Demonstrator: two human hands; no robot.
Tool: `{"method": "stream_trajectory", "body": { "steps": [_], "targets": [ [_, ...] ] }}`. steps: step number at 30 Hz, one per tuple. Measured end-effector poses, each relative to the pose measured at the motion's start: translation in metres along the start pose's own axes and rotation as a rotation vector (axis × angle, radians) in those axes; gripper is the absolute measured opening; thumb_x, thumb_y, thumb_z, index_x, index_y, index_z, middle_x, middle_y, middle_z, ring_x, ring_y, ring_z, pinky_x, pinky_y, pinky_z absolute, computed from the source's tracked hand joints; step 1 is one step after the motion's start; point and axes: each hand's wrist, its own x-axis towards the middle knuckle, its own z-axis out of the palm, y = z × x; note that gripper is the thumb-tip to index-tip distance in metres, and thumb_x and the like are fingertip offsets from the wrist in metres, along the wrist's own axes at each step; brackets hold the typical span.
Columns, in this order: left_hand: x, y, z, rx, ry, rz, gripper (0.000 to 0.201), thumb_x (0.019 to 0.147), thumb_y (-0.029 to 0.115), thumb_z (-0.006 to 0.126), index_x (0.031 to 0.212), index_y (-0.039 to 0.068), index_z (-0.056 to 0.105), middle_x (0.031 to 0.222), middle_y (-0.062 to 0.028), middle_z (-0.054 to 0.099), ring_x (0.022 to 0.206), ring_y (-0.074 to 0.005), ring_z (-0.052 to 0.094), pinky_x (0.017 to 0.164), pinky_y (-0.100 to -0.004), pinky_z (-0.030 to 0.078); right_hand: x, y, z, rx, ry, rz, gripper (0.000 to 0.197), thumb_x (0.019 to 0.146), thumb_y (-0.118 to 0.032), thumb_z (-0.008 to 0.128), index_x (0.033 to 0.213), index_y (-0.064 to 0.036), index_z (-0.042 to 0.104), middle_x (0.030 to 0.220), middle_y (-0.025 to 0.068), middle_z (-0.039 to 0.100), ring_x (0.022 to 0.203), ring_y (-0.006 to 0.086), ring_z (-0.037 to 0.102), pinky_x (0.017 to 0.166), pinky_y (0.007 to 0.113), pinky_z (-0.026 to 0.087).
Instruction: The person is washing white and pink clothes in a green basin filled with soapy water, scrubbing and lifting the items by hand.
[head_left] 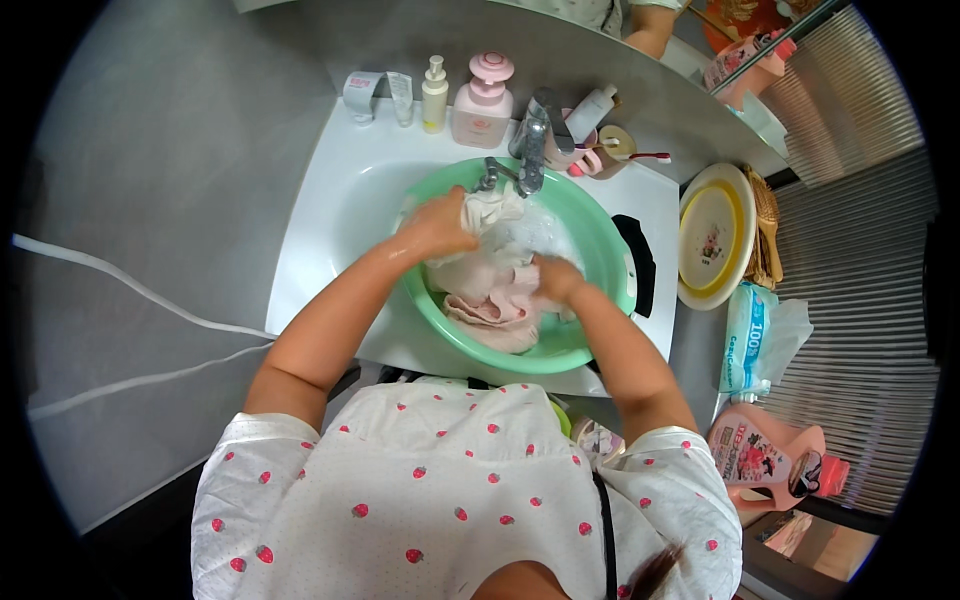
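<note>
A mint-green basin (560, 356) sits in the white sink, with wet pale cloth and sudsy water inside. My left hand (440, 226) is closed around a bunched white cloth (490, 208) at the basin's left side, near the faucet (533, 150). Lower down in the basin lies a pale pink cloth (500, 310), folded and wet. At its right edge, my right hand (556, 279) grips the pink cloth, its fingertips partly hidden in the fabric and slightly blurred.
Behind the basin stand a pink pump bottle (482, 115), a white pump bottle (434, 95), tubes and cups with a toothbrush. Rightward are a yellow-rimmed bowl (745, 245), a wipes pack (742, 345) and a pink detergent jug (750, 450). A white cable (130, 280) crosses at left.
</note>
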Motion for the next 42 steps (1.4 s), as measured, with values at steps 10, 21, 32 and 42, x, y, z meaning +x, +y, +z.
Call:
{"method": "stream_trajectory", "body": {
  "steps": [10,21,32,42],
  "targets": [
    [-0.008,-0.035,-0.001,0.034,0.046,-0.074,0.064,0.051,0.028,0.064,0.102,-0.002,0.040,0.092,-0.0211,0.052,0.088,-0.0333,0.050,0.075,-0.0365,0.040,-0.070,-0.025,-0.118,0.850,0.539,0.044,0.024,0.053,0.002,0.048,0.076,-0.0017,0.056,0.073,0.0080,0.055,0.070,0.0140,0.052,0.062,0.026,0.040],
    [-0.006,-0.048,-0.012,-0.208,0.100,-0.125,0.074,0.053,0.030,0.066,0.112,-0.001,0.034,0.099,-0.0181,0.051,0.090,-0.0297,0.051,0.077,-0.0320,0.040,-0.090,-0.036,-0.148,0.818,0.945,-0.307,0.018,0.054,0.004,0.044,0.070,0.0010,0.050,0.069,0.0047,0.047,0.064,0.0146,0.048,0.059,0.025,0.040],
    [-0.021,-0.086,-0.020,-0.711,0.525,-0.164,0.075,0.055,0.031,0.066,0.113,-0.001,0.031,0.102,-0.0185,0.049,0.094,-0.0278,0.049,0.080,-0.0320,0.038,-0.004,-0.044,-0.033,0.056,-0.456,-0.013,0.073,0.061,-0.050,0.056,0.121,-0.0156,0.032,0.132,0.0105,0.004,0.118,0.0411,0.001,0.089,0.059,0.013],
    [0.002,-0.158,0.052,-0.138,0.283,-0.428,0.058,0.062,0.018,0.059,0.111,0.000,0.035,0.099,-0.0245,0.046,0.093,-0.0362,0.046,0.077,-0.0379,0.039,0.074,-0.030,-0.040,0.298,-0.132,-0.157,0.066,0.067,-0.041,0.057,0.120,-0.0105,0.032,0.125,0.0164,0.025,0.111,0.0349,0.029,0.089,0.040,0.029]
  ]
}}
